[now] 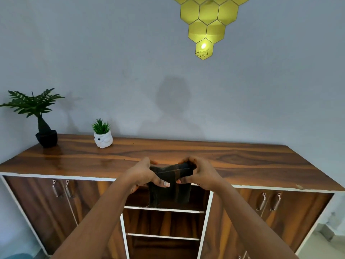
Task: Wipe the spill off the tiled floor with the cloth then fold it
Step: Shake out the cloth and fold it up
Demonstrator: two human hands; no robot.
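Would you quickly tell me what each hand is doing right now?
Left hand: grips the dark cloth.
Right hand: grips the cloth's other side.

You hold the dark cloth [170, 184] up in the air before the cabinet, its top edge folded over and bunched, the rest hanging down in a rough square

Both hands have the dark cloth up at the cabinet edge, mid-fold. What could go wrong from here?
1. The cloth is pinched only along its top by the left hand and right hand; its lower part hangs free over the open shelves, so the fold may come out uneven, or the cloth could drop into them.
2. If it is damp from wiping, laying it on the wooden cabinet top could mark the wood.
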